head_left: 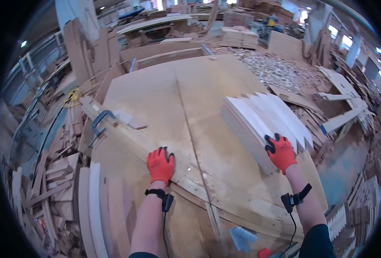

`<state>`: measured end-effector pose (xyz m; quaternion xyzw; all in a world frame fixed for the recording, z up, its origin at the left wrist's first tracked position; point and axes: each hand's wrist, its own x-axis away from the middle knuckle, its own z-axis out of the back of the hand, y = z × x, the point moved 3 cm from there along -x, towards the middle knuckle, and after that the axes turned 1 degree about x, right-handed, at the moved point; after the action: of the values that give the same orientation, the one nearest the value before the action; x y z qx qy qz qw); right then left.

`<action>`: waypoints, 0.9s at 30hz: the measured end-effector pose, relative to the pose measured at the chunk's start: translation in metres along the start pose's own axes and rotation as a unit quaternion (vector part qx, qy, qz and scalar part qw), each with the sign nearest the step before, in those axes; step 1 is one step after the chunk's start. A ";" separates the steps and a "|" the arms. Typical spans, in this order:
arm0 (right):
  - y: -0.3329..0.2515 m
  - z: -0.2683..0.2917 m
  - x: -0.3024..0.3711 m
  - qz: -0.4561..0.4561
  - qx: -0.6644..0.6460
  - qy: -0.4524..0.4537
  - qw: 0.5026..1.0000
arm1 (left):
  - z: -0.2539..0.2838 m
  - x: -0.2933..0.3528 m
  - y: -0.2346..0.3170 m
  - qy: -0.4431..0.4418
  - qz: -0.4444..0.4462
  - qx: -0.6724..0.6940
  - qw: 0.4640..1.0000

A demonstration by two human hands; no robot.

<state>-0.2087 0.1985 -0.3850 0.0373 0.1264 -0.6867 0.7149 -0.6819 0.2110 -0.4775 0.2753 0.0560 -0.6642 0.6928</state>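
Right hand (281, 152): orange glove with black fingertips; fingers (271, 142) curl over the near end of the stack of thin wood boards (263, 122), holding it.
Stack of thin wood boards: pale, fanned, pointed ends; runs up and away from the right fingers, resting on the surface (164, 94).
Left hand (160, 165): orange glove, fingers (158, 152) spread wide and pressed flat on the long wood rail (126, 137); grips nothing.
Long wood rail: lies slantwise under the left fingers and runs up-left from them.
Clamp (99, 124): blue-grey, on the rail, well left of the left fingers.
Separation: boards well right of the left hand.
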 end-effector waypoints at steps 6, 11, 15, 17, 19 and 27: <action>0.000 -0.007 -0.004 0.030 -0.016 -0.038 0.999 | 0.058 0.038 0.021 -0.042 -0.050 0.049 0.997; 0.020 -0.037 0.008 -0.027 0.029 -0.016 0.999 | 0.194 0.070 -0.020 0.007 0.069 -0.236 0.969; 0.019 -0.054 0.001 -0.029 0.018 -0.026 0.999 | 0.272 0.116 -0.086 -0.069 0.310 -0.280 0.906; 0.019 -0.057 -0.001 -0.022 0.016 -0.035 0.999 | 0.286 0.134 -0.095 -0.108 0.358 -0.257 0.891; 0.018 -0.054 0.001 -0.016 0.025 -0.037 0.999 | 0.288 0.146 -0.099 -0.108 0.340 -0.255 0.899; -0.033 0.020 0.047 0.108 -0.141 0.074 0.981 | 0.315 0.125 -0.097 -0.145 0.269 -0.214 0.928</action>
<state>-0.2376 0.1464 -0.3728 0.0002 0.2700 -0.5761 0.7715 -0.8514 -0.0410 -0.2973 0.0262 0.0199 -0.4578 0.8885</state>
